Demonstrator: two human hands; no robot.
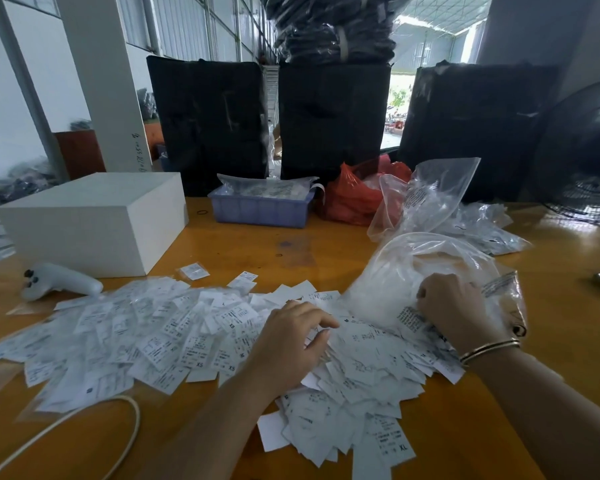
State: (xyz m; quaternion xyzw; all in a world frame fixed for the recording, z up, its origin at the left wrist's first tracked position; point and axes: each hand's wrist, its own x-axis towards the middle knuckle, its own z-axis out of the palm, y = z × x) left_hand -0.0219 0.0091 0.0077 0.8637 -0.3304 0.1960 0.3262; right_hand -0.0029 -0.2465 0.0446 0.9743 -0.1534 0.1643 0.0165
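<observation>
The size labels [194, 337] are spread in a loose heap under and to the left of the left hand [288, 344]. This hand is laid on the heap with bent fingers, and a few labels seem to be pinched against the thumb. Just right of it, the clear plastic bag [395, 271] is gripped by the closed right hand [451, 306]. Gathering is judged to be the step in hand. Next, the bag mouth must be held open for a handful. Far beyond the left hand a white foam box [90, 220] is seen.
</observation>
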